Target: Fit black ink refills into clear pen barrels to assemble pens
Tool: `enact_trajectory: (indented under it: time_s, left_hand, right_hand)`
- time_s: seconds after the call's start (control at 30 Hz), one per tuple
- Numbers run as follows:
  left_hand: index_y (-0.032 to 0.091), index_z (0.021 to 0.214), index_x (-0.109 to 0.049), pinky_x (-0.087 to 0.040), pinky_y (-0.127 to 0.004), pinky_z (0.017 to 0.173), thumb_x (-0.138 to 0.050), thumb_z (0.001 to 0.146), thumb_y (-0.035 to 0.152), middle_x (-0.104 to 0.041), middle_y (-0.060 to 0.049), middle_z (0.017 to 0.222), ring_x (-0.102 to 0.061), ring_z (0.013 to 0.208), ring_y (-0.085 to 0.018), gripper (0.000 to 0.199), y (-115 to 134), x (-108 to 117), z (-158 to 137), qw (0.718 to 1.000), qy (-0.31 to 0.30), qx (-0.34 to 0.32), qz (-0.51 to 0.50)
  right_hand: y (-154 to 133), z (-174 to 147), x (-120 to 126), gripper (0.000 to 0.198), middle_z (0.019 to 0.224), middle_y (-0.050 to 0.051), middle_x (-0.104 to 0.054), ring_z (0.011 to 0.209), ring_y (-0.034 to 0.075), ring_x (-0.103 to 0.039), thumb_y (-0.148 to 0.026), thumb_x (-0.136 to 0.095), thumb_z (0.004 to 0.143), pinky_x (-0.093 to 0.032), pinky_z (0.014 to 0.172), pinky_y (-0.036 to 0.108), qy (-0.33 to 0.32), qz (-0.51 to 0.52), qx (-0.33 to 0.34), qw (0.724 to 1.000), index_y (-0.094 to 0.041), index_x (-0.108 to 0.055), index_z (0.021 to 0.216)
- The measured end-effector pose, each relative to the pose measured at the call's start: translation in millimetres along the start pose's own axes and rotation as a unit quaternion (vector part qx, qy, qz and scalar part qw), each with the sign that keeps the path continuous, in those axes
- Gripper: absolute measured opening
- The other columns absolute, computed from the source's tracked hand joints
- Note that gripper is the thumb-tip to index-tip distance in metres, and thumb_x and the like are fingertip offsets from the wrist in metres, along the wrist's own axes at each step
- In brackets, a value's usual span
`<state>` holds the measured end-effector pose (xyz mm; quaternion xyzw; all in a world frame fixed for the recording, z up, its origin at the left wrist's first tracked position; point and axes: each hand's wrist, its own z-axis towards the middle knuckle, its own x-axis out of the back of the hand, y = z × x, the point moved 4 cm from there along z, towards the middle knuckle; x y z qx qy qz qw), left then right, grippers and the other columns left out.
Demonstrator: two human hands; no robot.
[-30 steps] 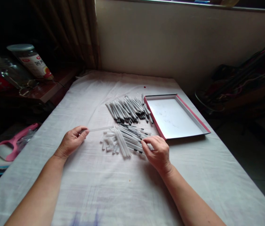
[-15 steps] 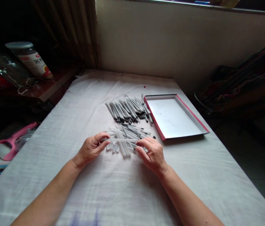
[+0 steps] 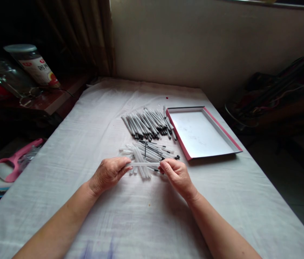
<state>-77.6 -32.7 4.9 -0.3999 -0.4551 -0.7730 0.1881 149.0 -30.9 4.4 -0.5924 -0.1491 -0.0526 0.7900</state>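
A slim translucent plastic tube [image 3: 145, 164] lies level between my hands, above a loose pile. My left hand [image 3: 111, 173] is closed on its left end, and my right hand [image 3: 178, 177] pinches the right end between thumb and fingers. Beneath and just behind it is the pile of clear tubes [image 3: 141, 172], mixed with thin black rods [image 3: 145, 150] and some black-tipped pieces. Farther back, a larger heap of grey-white pen-like sticks with black ends [image 3: 143, 124] lies mostly side by side. My fingers hide both ends of the held tube.
To the right of the heaps is a shallow pink-edged box tray [image 3: 199, 135] with a white inside. A white cloth [image 3: 108, 223] covers the table. On the left stand a side shelf with a labelled jar [image 3: 37, 68] and glasses [image 3: 29, 98], and a pink-handled item [image 3: 17, 162] lies lower down.
My left hand has shifted slightly right and both hands have closed more firmly round the tube's ends. The tube sits a little lower in view. A thin black rod behind it appears more upright.
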Motion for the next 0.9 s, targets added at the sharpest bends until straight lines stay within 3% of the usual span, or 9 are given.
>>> enact_trajectory:
  time_s: [0.1, 0.17, 0.23, 0.27, 0.37, 0.47, 0.6, 0.9]
  left_hand:
    - [0.019, 0.07, -0.056, -0.039, -0.02, 0.053, -0.038, 0.095, 0.046, -0.054, 0.002, 0.059, -0.05, 0.053, -0.01, 0.04, -4, 6, 0, 0.993, -0.086, 0.033, -0.074]
    - [0.019, 0.062, -0.047, -0.034, -0.02, 0.046, -0.035, 0.095, 0.051, -0.046, 0.003, 0.051, -0.042, 0.045, -0.009, 0.047, -16, 12, -2, 0.973, -0.126, 0.098, -0.167]
    - [0.02, 0.059, -0.043, -0.03, -0.022, 0.04, -0.03, 0.094, 0.056, -0.039, 0.004, 0.044, -0.034, 0.039, -0.009, 0.053, -32, 20, -4, 0.945, -0.104, 0.175, -0.255]
    - [0.02, 0.061, -0.045, -0.029, -0.022, 0.039, -0.032, 0.093, 0.057, -0.038, 0.005, 0.043, -0.033, 0.038, -0.009, 0.051, -41, 25, -4, 0.941, -0.06, 0.203, -0.266]
    - [0.018, 0.073, -0.056, -0.043, -0.024, 0.053, -0.039, 0.091, 0.057, -0.054, 0.0, 0.056, -0.051, 0.052, -0.013, 0.046, -53, 33, 2, 0.957, 0.081, 0.196, -0.2]
    - [0.019, 0.087, -0.064, -0.048, -0.031, 0.081, -0.049, 0.088, 0.05, -0.067, -0.006, 0.085, -0.062, 0.085, -0.02, 0.035, -53, 29, 9, 0.978, 0.145, 0.145, -0.039]
    - [0.021, 0.104, -0.064, -0.046, -0.034, 0.09, -0.047, 0.09, 0.043, -0.067, -0.007, 0.1, -0.061, 0.095, -0.022, 0.031, -57, 19, 8, 0.982, 0.135, 0.12, 0.061]
    - [0.015, 0.115, -0.06, -0.045, -0.038, 0.094, -0.046, 0.093, 0.038, -0.063, -0.01, 0.112, -0.06, 0.102, -0.025, 0.034, -56, 17, 4, 0.986, 0.096, 0.107, 0.079]
  right_hand:
    - [-7, 1, 4, 0.032, 0.06, 0.002, -0.063, 0.057, 0.014, -0.058, -0.037, -0.055, 0.09, -0.048, 0.056, 0.026, -0.002, -0.022, 0.044, 0.999, -0.018, -0.064, 0.065]
    - [-9, 1, 12, 0.023, 0.066, 0.003, -0.065, 0.062, 0.016, -0.061, -0.032, -0.057, 0.089, -0.05, 0.061, 0.028, 0.033, -0.041, 0.075, 0.996, -0.019, -0.066, 0.072]
    - [-7, 1, 24, 0.014, 0.074, 0.004, -0.069, 0.069, 0.018, -0.064, -0.029, -0.058, 0.088, -0.052, 0.065, 0.03, 0.105, -0.062, 0.087, 0.989, -0.02, -0.068, 0.082]
    - [-5, 1, 28, 0.013, 0.078, 0.004, -0.07, 0.072, 0.018, -0.065, -0.027, -0.058, 0.088, -0.052, 0.067, 0.031, 0.137, -0.076, 0.089, 0.984, -0.021, -0.068, 0.086]
    - [-1, 2, 22, 0.012, 0.082, 0.005, -0.072, 0.076, 0.02, -0.066, -0.026, -0.058, 0.088, -0.053, 0.072, 0.033, 0.12, -0.142, 0.127, 0.974, -0.022, -0.069, 0.088]
    - [1, 2, 7, 0.012, 0.082, 0.006, -0.072, 0.077, 0.021, -0.065, -0.025, -0.059, 0.088, -0.052, 0.074, 0.036, 0.094, -0.213, 0.156, 0.96, -0.022, -0.07, 0.088]
    - [-1, 0, -2, 0.012, 0.082, 0.006, -0.072, 0.077, 0.021, -0.063, -0.026, -0.06, 0.088, -0.05, 0.073, 0.036, 0.104, -0.256, 0.163, 0.947, -0.022, -0.071, 0.086]
    - [-6, -4, 19, 0.007, 0.079, 0.007, -0.071, 0.074, 0.022, -0.063, -0.021, -0.063, 0.085, -0.048, 0.072, 0.038, 0.152, -0.304, 0.18, 0.923, -0.021, -0.07, 0.084]
